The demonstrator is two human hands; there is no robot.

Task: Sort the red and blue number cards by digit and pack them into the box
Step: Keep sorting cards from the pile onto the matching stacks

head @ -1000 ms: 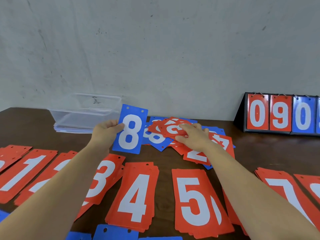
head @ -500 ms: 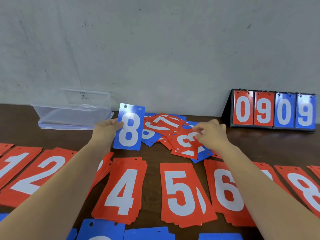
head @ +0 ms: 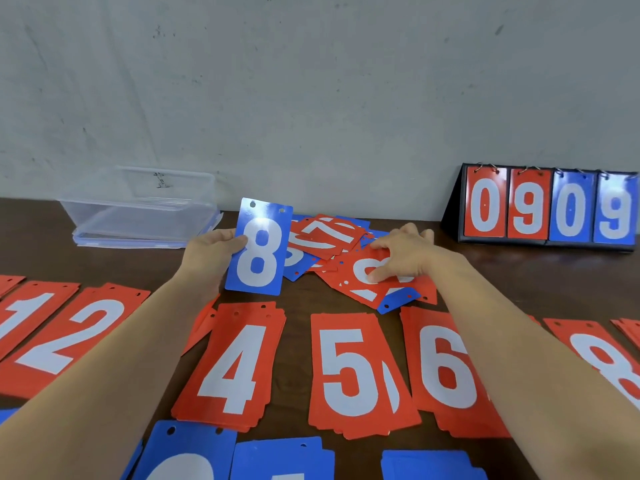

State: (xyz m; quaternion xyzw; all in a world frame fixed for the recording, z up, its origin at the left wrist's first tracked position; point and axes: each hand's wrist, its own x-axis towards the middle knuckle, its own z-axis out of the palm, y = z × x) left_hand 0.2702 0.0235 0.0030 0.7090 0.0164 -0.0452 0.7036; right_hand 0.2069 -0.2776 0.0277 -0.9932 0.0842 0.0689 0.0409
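Note:
My left hand (head: 211,251) holds a blue 8 card (head: 258,247) upright by its left edge, thumb on its face. My right hand (head: 403,252) rests on a red card (head: 363,278) at the right of the unsorted heap of red and blue cards (head: 329,237), fingers curled on its face and thumb pressed on the white digit. Sorted red stacks lie in a row nearer me: 1 (head: 24,317), 2 (head: 79,334), 4 (head: 232,365), 5 (head: 356,372), 6 (head: 446,368), 8 (head: 606,358). Blue stacks (head: 194,455) lie along the bottom edge. The clear plastic box (head: 145,216) stands at the back left.
A black flip scoreboard (head: 550,209) showing 0 9 0 9 stands at the back right against the grey wall. The dark wooden table (head: 519,278) carries everything. My forearms cover the red stack between the 2 and the 4.
My right hand has come down from pinching a red card's edge onto the card's face. The blue 8 stays in my left hand. The view shifted slightly.

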